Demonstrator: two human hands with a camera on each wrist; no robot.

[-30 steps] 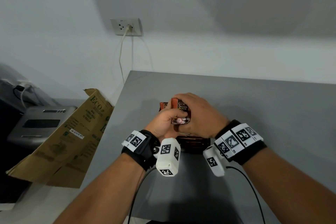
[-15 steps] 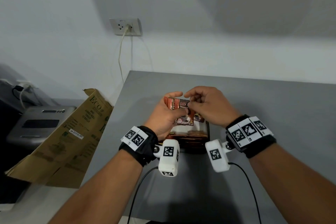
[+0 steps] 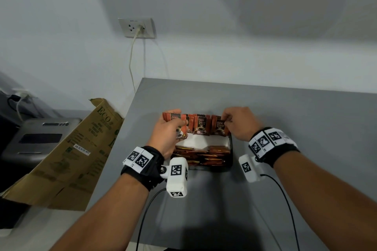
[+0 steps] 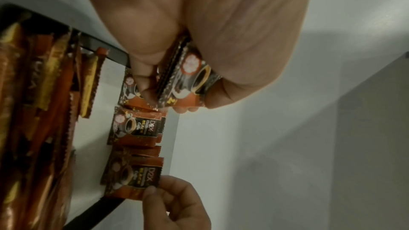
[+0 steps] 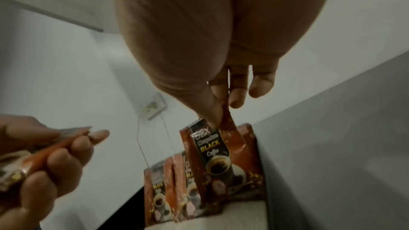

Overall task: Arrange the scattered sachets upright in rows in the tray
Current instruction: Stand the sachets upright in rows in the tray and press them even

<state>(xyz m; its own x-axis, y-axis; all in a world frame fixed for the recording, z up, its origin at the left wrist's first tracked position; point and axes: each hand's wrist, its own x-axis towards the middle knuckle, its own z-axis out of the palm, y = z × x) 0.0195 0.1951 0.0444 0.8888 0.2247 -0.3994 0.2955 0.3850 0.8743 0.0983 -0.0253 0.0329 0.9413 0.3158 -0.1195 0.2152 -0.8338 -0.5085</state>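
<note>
Brown cardboard [image 3: 67, 155] leans left of the tray [image 3: 230, 149]; plugged wall socket [image 3: 137, 27] behind.

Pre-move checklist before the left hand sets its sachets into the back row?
1. Left hand grip on held sachets: ok.
2. Right hand pinches the rightmost sachet upright: ok.
3. Back row sachets standing: ok.
4. Free slot at the row's left end: cannot tell, hand covers it.
5. Tray flat on the table: ok.
6. All sachets upright: not ok, front pile lies flat.
</note>
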